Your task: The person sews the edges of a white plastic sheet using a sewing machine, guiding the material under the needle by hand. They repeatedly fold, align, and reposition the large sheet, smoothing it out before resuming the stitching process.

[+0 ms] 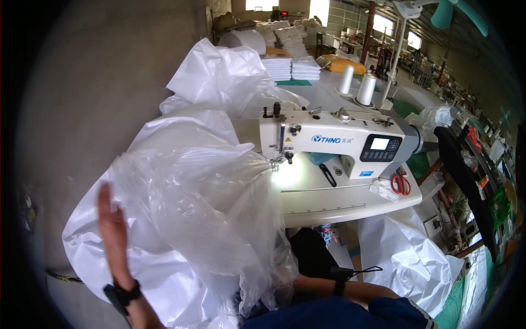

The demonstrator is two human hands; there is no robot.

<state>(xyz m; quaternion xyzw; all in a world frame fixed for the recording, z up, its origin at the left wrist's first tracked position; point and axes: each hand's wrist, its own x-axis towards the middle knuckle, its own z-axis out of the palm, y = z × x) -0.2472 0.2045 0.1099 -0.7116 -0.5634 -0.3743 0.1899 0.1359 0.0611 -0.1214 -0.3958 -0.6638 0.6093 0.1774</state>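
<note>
A large heap of thin clear plastic film (208, 203) lies over white plastic sheeting (148, 263), and its edge runs to the needle of a white sewing machine (329, 131). My left hand (112, 225) is raised over the left side of the heap, fingers stretched out and slightly blurred, with nothing held in them. From the lower edge, my right forearm (320, 285) reaches left below the machine bed. The clear film covers my right hand (285, 278), so its fingers do not show. A lit lamp shines at the needle.
Red-handled scissors (400, 185) and a black thread snipper (328, 175) lie on the machine bed. Two white thread cones (366, 89) stand behind. Stacks of folded white sheets (290, 68) sit farther back. White sheeting (405, 252) hangs at the right, and a wall (104, 82) rises at the left.
</note>
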